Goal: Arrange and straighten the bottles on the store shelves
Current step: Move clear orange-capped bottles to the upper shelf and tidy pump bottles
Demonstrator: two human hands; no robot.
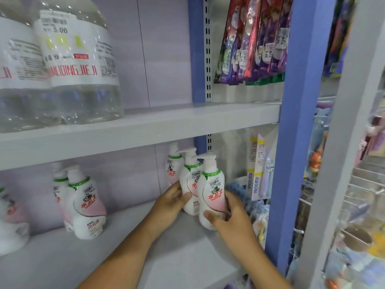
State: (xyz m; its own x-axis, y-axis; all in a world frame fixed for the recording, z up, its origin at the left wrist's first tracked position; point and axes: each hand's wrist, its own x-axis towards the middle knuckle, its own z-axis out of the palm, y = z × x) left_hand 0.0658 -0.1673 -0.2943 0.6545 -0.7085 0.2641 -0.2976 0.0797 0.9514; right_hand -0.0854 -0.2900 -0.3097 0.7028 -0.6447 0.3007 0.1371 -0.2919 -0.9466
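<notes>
My right hand [227,213], lower centre-right of frame, is curled round the front pump bottle [211,192], thumb across its lower front, fingers wrapped behind. My left hand [169,202], just left of it, grips the middle pump bottle [190,184], thumb on its front w/ fingers behind. A third pump bottle [173,167] stands right behind those two, touching or nearly so, can't tell. All three are upright, white w/ pink labels, green neck bands and white pump heads, at the right end of the lower shelf [177,257], centre of frame.

Further left on the same shelf, well apart, a pair of the same bottles [83,203] stands one behind the other, tilted a bit. Another one [10,222] is cut off at the left edge.

Upper shelf [145,130] crosses mid-frame; upper left on it sit big clear water jugs [77,63] w/ white labels, a price sticker reading 5.00. Blue upright post [291,142] runs down the right. Upper centre-right: hanging toothbrush packs [254,42]. Far right: wire racks [366,195] w/ blurred small goods.
</notes>
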